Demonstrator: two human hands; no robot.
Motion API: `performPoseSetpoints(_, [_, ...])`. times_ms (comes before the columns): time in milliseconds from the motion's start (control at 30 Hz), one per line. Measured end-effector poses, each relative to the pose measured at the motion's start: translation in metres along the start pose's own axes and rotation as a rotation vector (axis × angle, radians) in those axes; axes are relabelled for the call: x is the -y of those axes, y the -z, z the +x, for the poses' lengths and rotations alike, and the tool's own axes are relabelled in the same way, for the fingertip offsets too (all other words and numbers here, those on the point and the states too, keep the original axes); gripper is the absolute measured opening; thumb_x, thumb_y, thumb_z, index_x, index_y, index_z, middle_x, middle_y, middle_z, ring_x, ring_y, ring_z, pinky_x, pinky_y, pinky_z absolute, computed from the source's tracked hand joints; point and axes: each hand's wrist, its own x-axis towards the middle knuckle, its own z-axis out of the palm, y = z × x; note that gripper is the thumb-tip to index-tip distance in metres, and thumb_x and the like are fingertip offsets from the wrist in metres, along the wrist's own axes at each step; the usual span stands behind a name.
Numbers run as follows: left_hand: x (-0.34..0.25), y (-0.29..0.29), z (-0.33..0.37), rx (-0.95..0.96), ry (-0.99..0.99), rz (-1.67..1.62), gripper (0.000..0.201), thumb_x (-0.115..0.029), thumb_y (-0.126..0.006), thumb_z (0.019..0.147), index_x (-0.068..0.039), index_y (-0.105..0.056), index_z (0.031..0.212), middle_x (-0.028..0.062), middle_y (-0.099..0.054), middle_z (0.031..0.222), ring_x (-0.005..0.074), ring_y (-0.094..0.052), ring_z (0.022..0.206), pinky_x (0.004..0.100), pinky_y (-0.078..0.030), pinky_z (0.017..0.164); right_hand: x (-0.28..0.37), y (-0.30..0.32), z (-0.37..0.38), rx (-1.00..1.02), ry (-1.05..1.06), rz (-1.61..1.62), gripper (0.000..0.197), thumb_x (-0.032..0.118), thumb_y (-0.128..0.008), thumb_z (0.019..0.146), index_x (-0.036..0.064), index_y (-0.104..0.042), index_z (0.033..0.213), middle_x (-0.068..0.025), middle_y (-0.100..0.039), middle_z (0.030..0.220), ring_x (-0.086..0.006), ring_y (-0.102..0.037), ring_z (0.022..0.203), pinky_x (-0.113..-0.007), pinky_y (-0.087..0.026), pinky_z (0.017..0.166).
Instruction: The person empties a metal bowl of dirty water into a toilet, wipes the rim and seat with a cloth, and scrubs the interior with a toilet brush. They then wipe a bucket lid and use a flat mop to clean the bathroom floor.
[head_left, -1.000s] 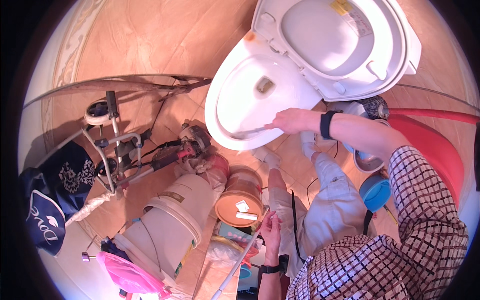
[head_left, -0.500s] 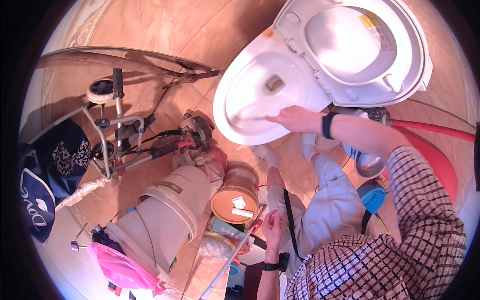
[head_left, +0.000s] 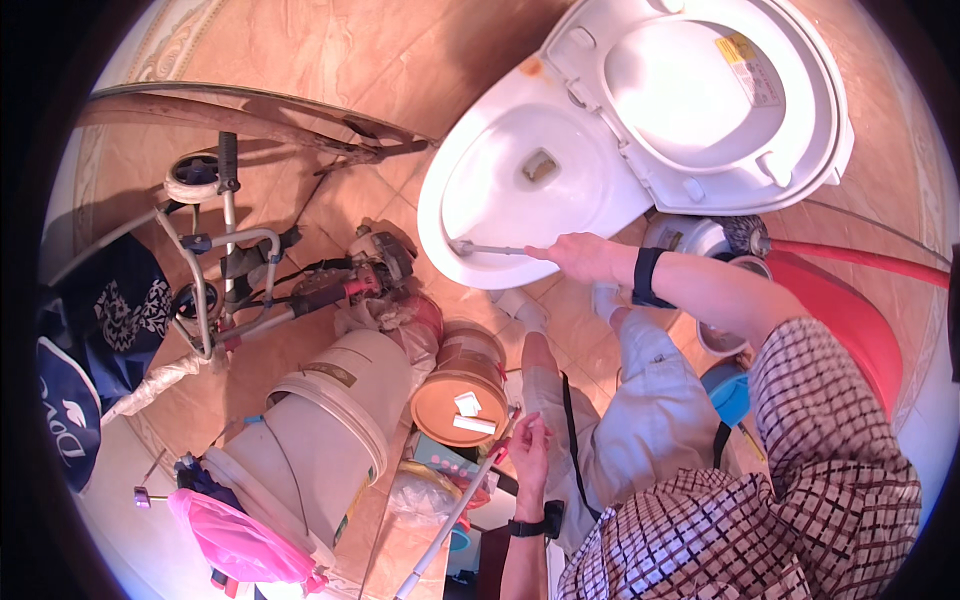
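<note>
A white toilet bowl (head_left: 480, 180) stands ahead of me with its seat and lid (head_left: 690, 100) raised. My right hand (head_left: 590, 257) is closed round the grey handle of a slim toilet brush (head_left: 495, 249). The brush reaches left across the near rim, and its small head touches or nearly touches the inner wall at the left. Over my lap, my left hand (head_left: 530, 445) is raised with loosely bent fingers and nothing visible in it. Close beside that hand is the red-ended top of a pale pole (head_left: 455, 520), apparently not gripped.
An orange-lidded bucket (head_left: 455, 400) with small white pieces on top stands at my left. Beyond are large pale buckets (head_left: 345, 385), a pink bag (head_left: 240, 540) and a wheeled walker frame (head_left: 230, 240). To the right sit a red basin (head_left: 840, 320), a metal pot (head_left: 720, 335) and a blue container (head_left: 727, 392).
My right hand has moved a little right and down. The brush, blurred before, now shows clearly near the bowl's left inner wall. The whole view has shifted slightly.
</note>
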Motion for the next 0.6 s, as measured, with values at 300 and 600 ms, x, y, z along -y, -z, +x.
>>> performPoseSetpoints(300, [0.002, 0.009, 0.003, 0.017, 0.007, 0.012, 0.02, -0.019, -0.056, 0.09, -0.005, -0.058, 0.105, -0.0016, -0.056, 0.069, 0.0012, -0.043, 0.053, 0.0151, -0.031, 0.047, -0.02, 0.029, -0.013, -0.011, 0.169, -0.24, 0.049, 0.006, -0.05, 0.079, 0.0159, -0.044, 0.127, -0.0127, -0.062, 0.082, -0.0308, -0.063, 0.08, -0.04, -0.052, 0.069])
performPoseSetpoints(600, [-0.009, 0.021, 0.01, 0.02, 0.042, -0.063, 0.02, -0.019, -0.055, 0.09, -0.005, -0.059, 0.104, -0.0015, -0.056, 0.067, 0.0018, -0.043, 0.053, 0.0151, -0.032, 0.048, -0.022, 0.057, -0.029, 0.112, 0.094, -0.314, 0.054, 0.009, -0.057, 0.075, 0.0117, -0.043, 0.128, -0.0154, -0.063, 0.084, -0.0312, -0.063, 0.081, -0.04, -0.052, 0.068])
